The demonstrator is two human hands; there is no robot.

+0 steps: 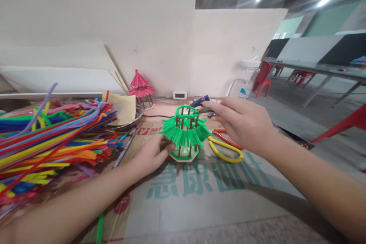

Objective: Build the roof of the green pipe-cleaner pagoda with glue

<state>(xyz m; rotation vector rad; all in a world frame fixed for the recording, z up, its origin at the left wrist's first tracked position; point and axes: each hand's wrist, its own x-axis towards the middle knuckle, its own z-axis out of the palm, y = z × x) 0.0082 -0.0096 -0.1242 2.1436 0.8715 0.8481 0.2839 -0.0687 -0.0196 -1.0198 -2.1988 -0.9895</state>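
A small model pavilion (187,133) stands upright on the cardboard, with green pipe-cleaner eaves, brown posts and a pale polygonal base. My left hand (156,154) is closed on the left side of its base, thumb in front. Beside the model's top ring, my right hand (243,120) pinches a slim dark-grey tool (204,110) pointing left at the ring. Its exact kind is hidden by my fingers. Just behind lies a blue-and-dark object (198,101), partly covered. Below my right hand are a yellow loop (227,152) and an orange-red loop (225,137).
A large heap of coloured pipe cleaners (57,145) covers the left side. Behind stand a pink-roofed model pavilion (141,87), a metal bowl (138,114) with tan paper (122,108), a small digital clock (180,95) and a clear bottle (244,80). A wall closes the back.
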